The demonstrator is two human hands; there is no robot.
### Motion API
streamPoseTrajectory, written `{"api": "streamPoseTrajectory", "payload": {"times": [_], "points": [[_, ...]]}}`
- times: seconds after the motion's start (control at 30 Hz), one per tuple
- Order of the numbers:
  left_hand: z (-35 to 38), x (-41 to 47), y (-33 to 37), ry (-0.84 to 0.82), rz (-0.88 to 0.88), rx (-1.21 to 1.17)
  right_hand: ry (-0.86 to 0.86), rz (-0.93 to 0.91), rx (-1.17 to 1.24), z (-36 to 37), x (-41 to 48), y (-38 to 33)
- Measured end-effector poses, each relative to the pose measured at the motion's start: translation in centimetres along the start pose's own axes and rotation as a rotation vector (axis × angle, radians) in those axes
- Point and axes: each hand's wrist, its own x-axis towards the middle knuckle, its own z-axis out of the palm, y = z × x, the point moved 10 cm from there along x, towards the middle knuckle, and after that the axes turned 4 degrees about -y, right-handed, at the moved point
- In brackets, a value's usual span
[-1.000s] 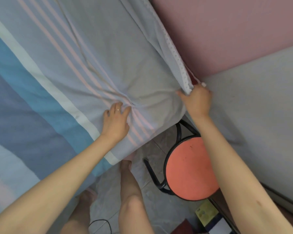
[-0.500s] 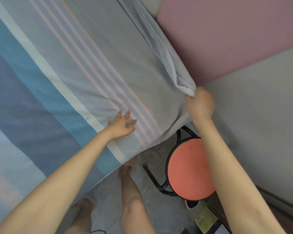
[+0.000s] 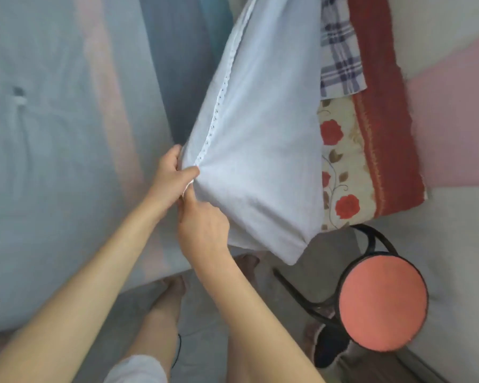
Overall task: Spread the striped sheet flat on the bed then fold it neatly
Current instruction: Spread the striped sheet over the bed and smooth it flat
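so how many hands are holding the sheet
2: the left hand pinches the sheet at its trimmed edge, and the right hand grips it just below.

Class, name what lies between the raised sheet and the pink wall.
Head view: between the sheet and the wall lie a plaid cloth, a floral cloth below it, and a red cloth nearest the wall.

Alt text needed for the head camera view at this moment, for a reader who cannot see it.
The left hand and right hand together grip a gathered corner of the striped sheet, holding it up. A round orange stool stands at lower right, below folded blankets.
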Motion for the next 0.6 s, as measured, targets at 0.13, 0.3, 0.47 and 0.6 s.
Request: {"api": "streamPoseTrajectory", "payload": {"times": [0.13, 0.3, 0.47, 0.6], "points": [[-11.8, -2.1, -4.4, 0.202, -0.036, 0.149, -0.168, -0.17, -0.304, 7.9, 1.6, -8.5], [-23.9, -5.8, -9.0, 0.404, 0.004, 0.386, -0.28, -0.466, -0.451, 16.1, 0.4, -18.1], [-29.5, -7.8, -13.4, 0.456, -0.032, 0.247, -0.222, -0.447, -0.192, 16.8, 2.0, -20.2], [-28.8, -8.9, -13.0, 0.391, 0.06, 0.091, -0.044, -0.464, -0.162, 13.7, 4.8, -20.7]]}}
